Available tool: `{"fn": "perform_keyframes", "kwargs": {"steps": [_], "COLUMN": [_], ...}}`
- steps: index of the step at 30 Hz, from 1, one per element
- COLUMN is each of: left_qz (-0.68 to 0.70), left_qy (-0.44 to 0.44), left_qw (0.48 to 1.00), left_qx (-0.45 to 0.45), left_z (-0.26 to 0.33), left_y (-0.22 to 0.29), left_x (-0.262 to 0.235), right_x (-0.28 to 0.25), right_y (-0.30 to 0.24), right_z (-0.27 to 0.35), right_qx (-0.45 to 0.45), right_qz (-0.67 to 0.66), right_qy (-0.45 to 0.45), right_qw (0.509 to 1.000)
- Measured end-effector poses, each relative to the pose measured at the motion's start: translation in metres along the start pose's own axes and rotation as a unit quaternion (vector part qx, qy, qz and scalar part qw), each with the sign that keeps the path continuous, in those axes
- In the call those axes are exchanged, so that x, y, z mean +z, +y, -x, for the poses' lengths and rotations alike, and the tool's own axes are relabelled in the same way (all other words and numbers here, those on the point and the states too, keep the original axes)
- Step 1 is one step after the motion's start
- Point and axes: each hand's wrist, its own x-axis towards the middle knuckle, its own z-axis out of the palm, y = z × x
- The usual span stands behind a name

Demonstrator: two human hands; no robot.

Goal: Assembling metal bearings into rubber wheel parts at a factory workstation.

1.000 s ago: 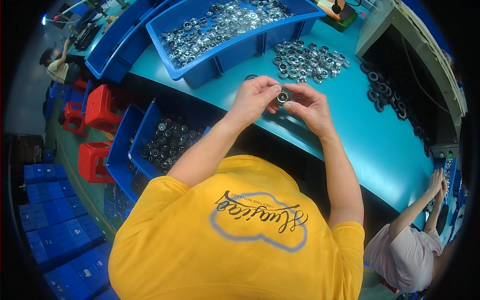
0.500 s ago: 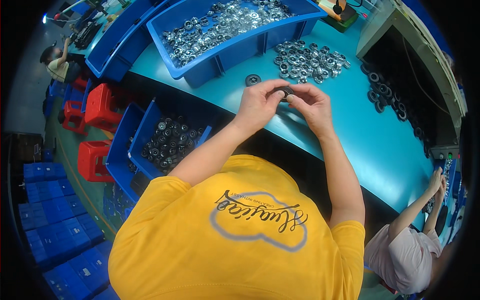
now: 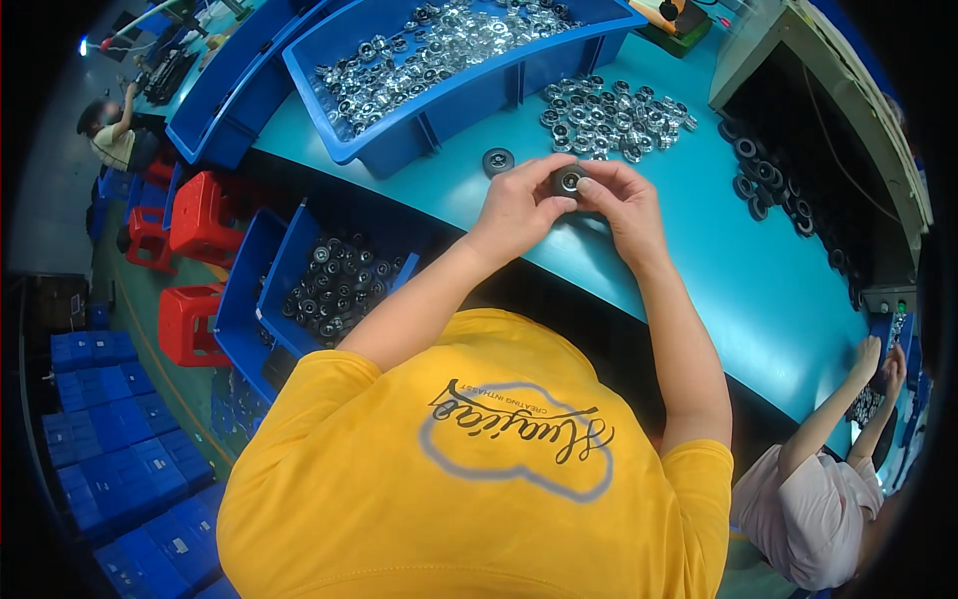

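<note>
Between my two hands, above the near edge of the turquoise table, is a small black wheel [image 3: 570, 180] with a shiny hub at its centre. My left hand [image 3: 521, 207] grips its left side, thumb below and fingers behind. The thumb and fingers of my right hand [image 3: 624, 203] pinch its right side. Another black wheel [image 3: 498, 161] lies on the table just beyond my left hand. Past my hands spreads a loose pile of shiny clear-and-silver hubs [image 3: 619, 118].
A large blue bin [image 3: 399, 135] of similar hubs stands at the back. Black tyres [image 3: 763, 178] lie at right beside a grey machine housing [image 3: 848, 110]. Lower left, a blue crate [image 3: 238, 317] holds black wheels near red stools [image 3: 203, 215]. A co-worker [image 3: 813, 509] sits at right.
The wheel has been turned in my fingers, so its round face and hub now show upward. My hands stay in nearly the same place.
</note>
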Motion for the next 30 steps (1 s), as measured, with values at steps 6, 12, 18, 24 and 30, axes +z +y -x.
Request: {"fn": "perform_keyframes", "kwargs": {"steps": [6, 12, 18, 24, 30], "left_qz": [0.144, -0.107, -0.148, -0.215, -0.085], "left_qy": [-0.006, 0.038, 0.035, 0.088, 0.084], "left_qw": [0.985, 0.993, 0.981, 0.951, 0.989], "left_qx": [-0.098, 0.035, 0.119, 0.206, 0.083], "left_z": [-0.004, -0.006, -0.002, 0.003, 0.003], "left_y": [0.004, 0.014, 0.018, 0.011, 0.019], "left_x": [-0.014, -0.034, -0.023, 0.0, -0.003], "right_x": [-0.006, -0.005, 0.005, 0.0, -0.003], "right_y": [-0.009, -0.009, -0.01, -0.007, -0.006], "right_z": [-0.003, -0.001, 0.002, 0.004, 0.004], "right_qx": [0.063, 0.061, 0.042, 0.013, 0.016], "right_qz": [-0.045, 0.023, 0.002, 0.04, 0.004], "right_qy": [-0.006, -0.01, -0.042, -0.04, -0.038], "right_qw": [0.997, 0.998, 0.998, 0.998, 0.999]}}
